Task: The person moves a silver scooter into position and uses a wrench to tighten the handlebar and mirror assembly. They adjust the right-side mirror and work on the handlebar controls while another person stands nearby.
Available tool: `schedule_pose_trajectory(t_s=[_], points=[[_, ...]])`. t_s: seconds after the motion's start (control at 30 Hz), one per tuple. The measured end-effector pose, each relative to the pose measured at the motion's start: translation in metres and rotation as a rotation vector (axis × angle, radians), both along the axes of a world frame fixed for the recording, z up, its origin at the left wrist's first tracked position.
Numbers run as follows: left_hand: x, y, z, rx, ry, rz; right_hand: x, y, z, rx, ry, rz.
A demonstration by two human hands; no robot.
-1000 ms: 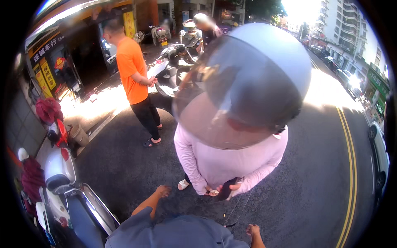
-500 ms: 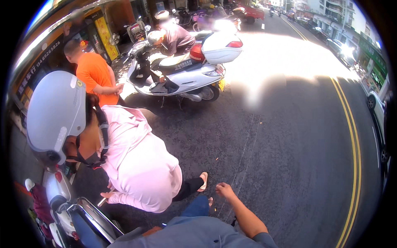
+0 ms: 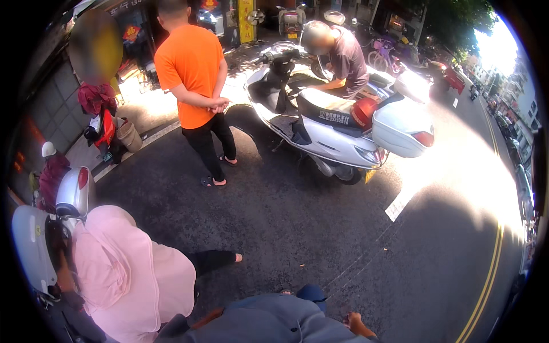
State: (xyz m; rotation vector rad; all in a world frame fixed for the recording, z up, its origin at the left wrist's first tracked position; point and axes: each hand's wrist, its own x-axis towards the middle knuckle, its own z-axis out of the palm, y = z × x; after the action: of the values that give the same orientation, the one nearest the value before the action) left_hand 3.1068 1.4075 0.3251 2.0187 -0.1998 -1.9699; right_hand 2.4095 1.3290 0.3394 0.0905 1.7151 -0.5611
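Sunlit and shaded road [image 3: 257, 223] spreads around us, with double yellow lines [image 3: 486, 274] at four o'clock. Nearest our right hand [image 3: 353, 321] are our plain grey-blue shirt [image 3: 269, 320], buttoned and creased, at six o'clock, and our dark blue trouser leg [image 3: 312, 293], bent at the knee, near half past five. We see that hand at five o'clock, low beside the shirt, its fingers partly curled; we cannot tell whether it grasps anything. Our left hand is out of sight, so its state we cannot tell. At eight o'clock a person in a pink top [image 3: 137, 274] and grey helmet [image 3: 33, 246] partly blocks our view of a parked scooter [image 3: 73, 197]. Towards half past ten stands a person in an orange shirt [image 3: 191, 74], hands together behind the back. Between one and two o'clock is a white scooter [image 3: 331, 146] with a rear box [image 3: 397, 132]; a person in a dark shirt [image 3: 350, 57] leans beyond it.
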Motion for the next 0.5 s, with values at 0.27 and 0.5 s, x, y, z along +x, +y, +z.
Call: schedule_pose_trajectory(t_s=[0.27, 0.5], points=[[-0.038, -0.263, 0.034, -0.244, -0.094, 0.235, -0.026, -0.244, -0.064, 0.089, 0.172, 0.373], [-0.028, -0.519, 0.176, -0.588, -0.089, 0.387, 0.116, -0.721, 0.061, -0.519, 0.471, 0.784]])
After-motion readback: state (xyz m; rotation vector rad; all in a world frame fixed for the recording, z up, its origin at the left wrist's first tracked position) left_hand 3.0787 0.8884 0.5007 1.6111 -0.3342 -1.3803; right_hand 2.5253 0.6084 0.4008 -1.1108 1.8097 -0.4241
